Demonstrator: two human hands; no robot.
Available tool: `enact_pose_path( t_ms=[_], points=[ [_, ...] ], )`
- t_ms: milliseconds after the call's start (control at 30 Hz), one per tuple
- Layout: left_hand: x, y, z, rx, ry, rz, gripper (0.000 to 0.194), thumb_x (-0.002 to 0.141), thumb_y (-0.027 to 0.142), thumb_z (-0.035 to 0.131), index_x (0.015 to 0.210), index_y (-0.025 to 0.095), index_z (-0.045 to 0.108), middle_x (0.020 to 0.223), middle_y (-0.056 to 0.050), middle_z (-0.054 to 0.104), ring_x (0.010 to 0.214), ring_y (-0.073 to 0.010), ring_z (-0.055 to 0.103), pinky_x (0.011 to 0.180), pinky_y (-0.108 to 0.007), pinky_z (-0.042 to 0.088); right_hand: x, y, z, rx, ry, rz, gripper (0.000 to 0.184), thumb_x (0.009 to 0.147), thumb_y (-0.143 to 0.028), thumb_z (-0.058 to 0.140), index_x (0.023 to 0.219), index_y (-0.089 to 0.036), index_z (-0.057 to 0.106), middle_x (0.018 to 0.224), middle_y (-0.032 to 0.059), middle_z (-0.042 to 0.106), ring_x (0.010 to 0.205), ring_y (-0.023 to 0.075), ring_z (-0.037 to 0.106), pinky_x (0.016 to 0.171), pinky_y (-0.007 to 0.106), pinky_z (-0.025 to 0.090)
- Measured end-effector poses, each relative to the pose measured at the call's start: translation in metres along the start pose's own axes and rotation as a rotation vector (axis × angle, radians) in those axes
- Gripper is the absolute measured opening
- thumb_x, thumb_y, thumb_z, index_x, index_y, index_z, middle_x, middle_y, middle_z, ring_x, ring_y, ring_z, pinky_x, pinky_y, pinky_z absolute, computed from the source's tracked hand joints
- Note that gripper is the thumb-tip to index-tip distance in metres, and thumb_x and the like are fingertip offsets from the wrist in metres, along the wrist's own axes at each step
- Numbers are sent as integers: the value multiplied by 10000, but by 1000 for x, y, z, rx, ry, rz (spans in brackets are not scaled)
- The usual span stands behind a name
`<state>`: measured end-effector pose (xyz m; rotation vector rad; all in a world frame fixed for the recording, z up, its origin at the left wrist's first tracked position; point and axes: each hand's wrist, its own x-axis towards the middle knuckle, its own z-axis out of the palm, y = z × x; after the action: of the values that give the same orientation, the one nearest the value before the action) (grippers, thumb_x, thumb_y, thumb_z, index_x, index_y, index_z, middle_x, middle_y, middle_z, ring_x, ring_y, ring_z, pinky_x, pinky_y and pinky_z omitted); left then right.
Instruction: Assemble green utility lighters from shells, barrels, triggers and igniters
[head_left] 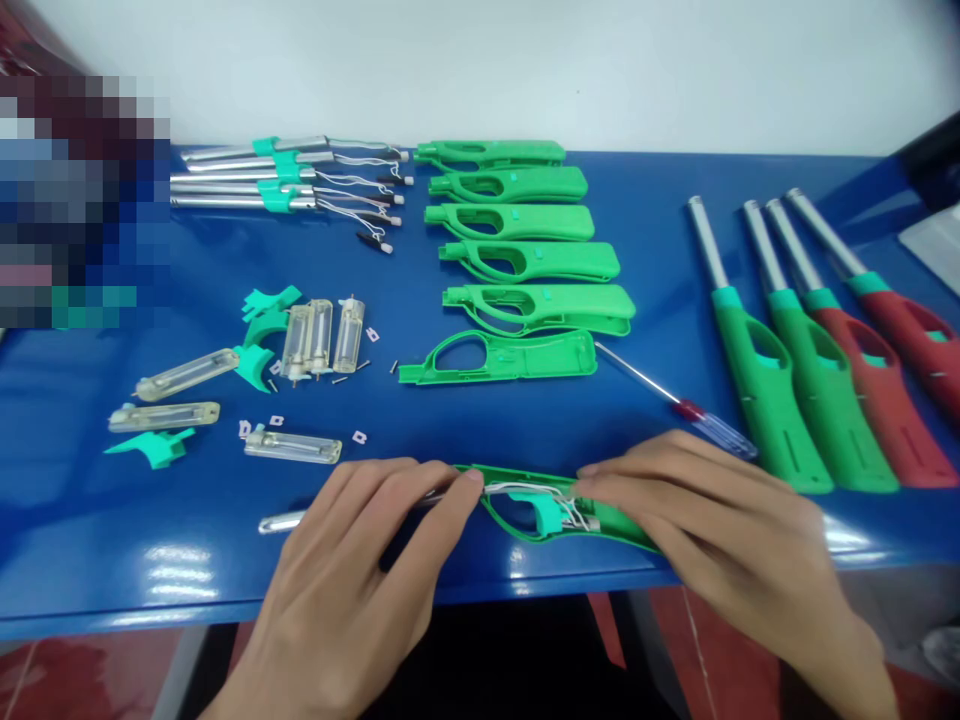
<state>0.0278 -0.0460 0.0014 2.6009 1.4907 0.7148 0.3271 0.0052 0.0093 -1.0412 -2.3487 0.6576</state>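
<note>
Near the table's front edge lies a green lighter casing half (517, 528), its inner side up. White wires (525, 488) and a turquoise trigger (551, 515) sit inside it. My left hand (375, 540) pinches the casing's narrow front end, where a metal lighter tube (281, 521) sticks out to the left. With its fingers, my right hand (720, 540) grips the casing's wide handle end by the wires. Its fingertips partly hide what they press on. Just beyond, another open casing half (540, 357) rests beside a screwdriver (679, 405) with a clear and red handle.
Several green casings (536, 260) are stacked in a column behind. Metal tubes with wires (292, 175) lie at the back left. Clear fuel tanks (319, 335), turquoise triggers (259, 365) and tiny parts (360, 437) are scattered left. Assembled lighters (806, 385) stand in a row right.
</note>
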Motion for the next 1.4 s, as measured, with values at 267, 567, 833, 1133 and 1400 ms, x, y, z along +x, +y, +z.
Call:
enact_pose_path(
  t_ms=[267,567,833,1133,1400],
  points=[
    [2,-3,3,59,-71,-26,507,1042,44,454,1454,273,641,1259,-123,727,1111,-318,735,901,-465,624,1,-1,1,-21,15,-10,312,1025,-65,595,1214,-253,758,1136,10,807,991,188,739,871,327,587],
    [3,-5,2,90,-99,-21,612,1010,-31,360,1474,268,625,1238,-113,692,1147,-313,701,1013,-523,576,1,0,1,-25,9,-29,311,1030,-52,583,1219,-238,745,1148,6,792,1015,171,716,901,313,566],
    [7,-7,1,49,-107,-36,581,1015,-44,397,1457,256,626,1204,-87,622,1105,-254,616,1010,-439,518,2,-2,1,-41,15,-35,289,1048,-71,564,1192,-234,755,1139,9,794,1010,169,715,899,309,561],
    [7,-9,1,-78,-182,-44,563,1057,-24,338,1502,243,559,1276,-88,519,1153,-232,495,947,-370,436,0,-1,1,-33,-13,-40,302,1059,-47,551,1245,-225,710,1177,5,755,1078,150,654,956,287,513],
    [12,-2,1,-14,-144,2,604,942,-134,454,1464,146,575,1295,-129,543,1179,-303,499,1050,-527,393,0,0,0,-9,-29,-28,307,1073,-54,525,1253,-227,703,1200,2,746,1099,139,636,977,272,497]
  ],
)
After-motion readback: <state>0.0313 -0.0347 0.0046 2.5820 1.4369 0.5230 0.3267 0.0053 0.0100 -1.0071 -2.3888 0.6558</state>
